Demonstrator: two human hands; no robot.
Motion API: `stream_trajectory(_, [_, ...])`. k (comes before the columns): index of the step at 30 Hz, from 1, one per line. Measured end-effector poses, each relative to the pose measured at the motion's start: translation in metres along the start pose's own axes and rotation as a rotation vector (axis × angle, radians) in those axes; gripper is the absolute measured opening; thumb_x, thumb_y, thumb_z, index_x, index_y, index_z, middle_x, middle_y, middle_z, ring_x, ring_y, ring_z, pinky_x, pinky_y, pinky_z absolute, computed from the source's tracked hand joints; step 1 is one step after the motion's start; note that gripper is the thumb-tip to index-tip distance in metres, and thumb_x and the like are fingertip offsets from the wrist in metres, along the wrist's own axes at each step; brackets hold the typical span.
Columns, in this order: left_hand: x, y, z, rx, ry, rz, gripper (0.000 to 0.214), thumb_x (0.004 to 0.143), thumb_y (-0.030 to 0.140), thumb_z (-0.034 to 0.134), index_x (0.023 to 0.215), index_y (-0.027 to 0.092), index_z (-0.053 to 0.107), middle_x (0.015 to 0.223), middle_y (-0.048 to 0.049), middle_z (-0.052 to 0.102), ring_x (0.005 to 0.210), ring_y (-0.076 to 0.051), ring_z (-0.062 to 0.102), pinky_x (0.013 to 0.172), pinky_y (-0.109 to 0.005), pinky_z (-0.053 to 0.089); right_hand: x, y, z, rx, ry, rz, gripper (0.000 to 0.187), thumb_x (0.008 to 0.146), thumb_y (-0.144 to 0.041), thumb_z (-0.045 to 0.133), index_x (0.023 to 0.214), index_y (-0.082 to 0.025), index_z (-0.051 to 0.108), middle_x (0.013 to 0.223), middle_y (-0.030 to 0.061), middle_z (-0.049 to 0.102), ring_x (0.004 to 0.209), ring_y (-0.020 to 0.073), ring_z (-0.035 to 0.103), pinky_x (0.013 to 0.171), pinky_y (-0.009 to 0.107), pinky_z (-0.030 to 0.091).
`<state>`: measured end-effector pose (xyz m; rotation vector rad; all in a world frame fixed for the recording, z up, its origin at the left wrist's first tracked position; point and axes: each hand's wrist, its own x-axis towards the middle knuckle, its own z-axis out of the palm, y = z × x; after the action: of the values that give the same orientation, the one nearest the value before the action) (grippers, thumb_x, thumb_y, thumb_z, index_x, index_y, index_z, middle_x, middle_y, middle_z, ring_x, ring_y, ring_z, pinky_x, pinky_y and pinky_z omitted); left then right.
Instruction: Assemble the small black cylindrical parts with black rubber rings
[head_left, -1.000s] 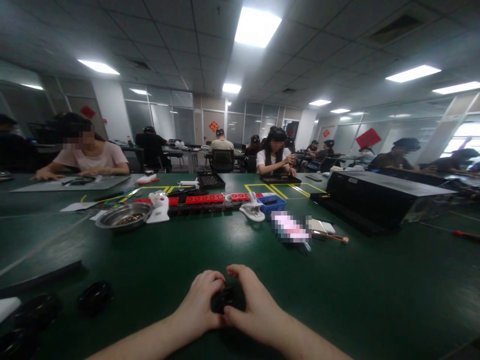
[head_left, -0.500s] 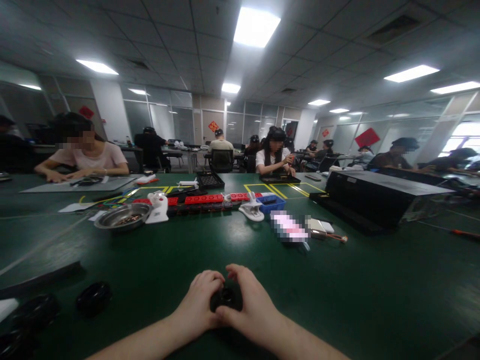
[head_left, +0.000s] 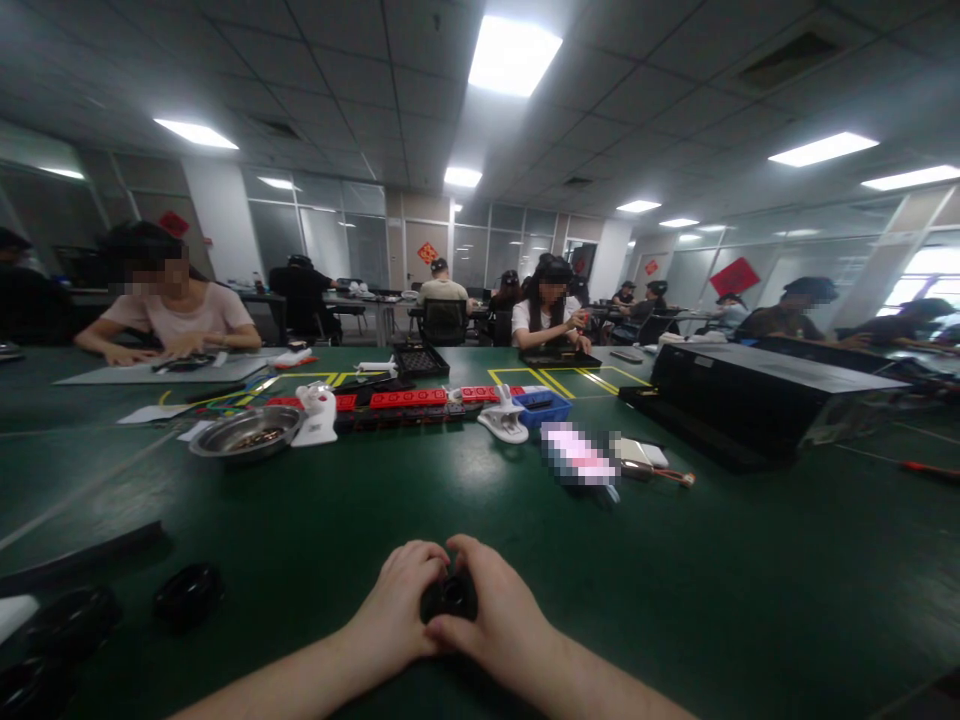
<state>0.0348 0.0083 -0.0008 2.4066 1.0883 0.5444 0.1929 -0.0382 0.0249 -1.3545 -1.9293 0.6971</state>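
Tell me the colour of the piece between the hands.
The piece is black; it shows best in the head view, the only one.

Both bare forearms slant in from the near side and converge, the left forearm from near left of the grip, the right forearm from near right. The wrists run nearly in line with them. The left grip curves inward, its back turned upward and outward, its bent fingers bunched at the far end. The right grip faces it, index finger arching over the far side, right thumb reaching across the near side. The two sets of fingertips come close together; the left thumb is hard to make out.
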Motion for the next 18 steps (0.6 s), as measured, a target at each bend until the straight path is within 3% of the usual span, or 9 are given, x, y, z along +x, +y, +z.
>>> stream_trajectory(2, [0.0002,0.0005,-0.0002,0.005,-0.014,-0.014,0.041,0.054,0.021,0.071,0.094,0.02,0.059,0.105,-0.0066,0.055,0.101,-0.028,0.047,0.091,-0.04,0.036,0.0007,0.0005,0.0007,0.043,-0.048,-0.053,0.051,0.063,-0.011,0.062,0.113,-0.017,0.049,0.106,0.0067,0.058,0.099,0.0212,0.053,0.087,0.033,0.042])
stream_trajectory(5, [0.0008,-0.0004,0.0002,0.004,-0.013,-0.007,0.043,0.056,0.021,0.069,0.097,0.021,0.059,0.105,-0.0062,0.055,0.101,-0.028,0.048,0.09,-0.04,0.036,-0.0008,0.0007,-0.0022,0.113,-0.108,-0.136,0.056,0.065,-0.005,0.056,0.117,-0.018,0.045,0.113,0.0065,0.055,0.104,0.0186,0.052,0.091,0.03,0.04])
stream_trajectory(8, [0.0011,-0.0007,-0.0002,-0.003,0.0,0.002,0.043,0.056,0.032,0.073,0.094,0.02,0.059,0.102,-0.0058,0.057,0.098,-0.027,0.049,0.088,-0.04,0.038,-0.0022,0.0002,-0.0054,0.085,-0.073,-0.135,0.066,0.064,-0.021,0.069,0.123,-0.016,0.04,0.12,0.0097,0.051,0.108,0.0218,0.048,0.094,0.034,0.038])
stream_trajectory(11, [0.0006,0.0005,-0.0009,0.002,0.013,-0.004,0.04,0.055,0.036,0.075,0.087,0.019,0.059,0.102,-0.006,0.057,0.098,-0.027,0.049,0.089,-0.04,0.038,-0.0011,-0.0001,-0.0043,0.006,-0.012,-0.072,0.069,0.057,-0.032,0.076,0.116,-0.015,0.046,0.112,0.0099,0.054,0.101,0.0243,0.051,0.089,0.036,0.041])
stream_trajectory(15, [-0.0003,0.0013,-0.0011,0.005,0.0,0.0,0.039,0.055,0.021,0.07,0.093,0.019,0.059,0.104,-0.0069,0.056,0.101,-0.027,0.048,0.091,-0.04,0.036,0.0,0.0011,-0.0003,0.02,-0.026,-0.093,0.047,0.064,-0.011,0.063,0.109,-0.017,0.05,0.104,0.0066,0.057,0.097,0.0207,0.053,0.086,0.033,0.042])
stream_trajectory(18, [-0.0005,0.0008,-0.0009,-0.008,-0.005,-0.005,0.039,0.057,0.022,0.067,0.096,0.02,0.058,0.104,-0.0061,0.056,0.101,-0.027,0.048,0.091,-0.04,0.037,-0.0024,0.0023,-0.0012,0.088,-0.044,-0.159,0.055,0.063,-0.003,0.054,0.115,-0.017,0.045,0.112,0.0069,0.054,0.104,0.0182,0.05,0.092,0.031,0.04])
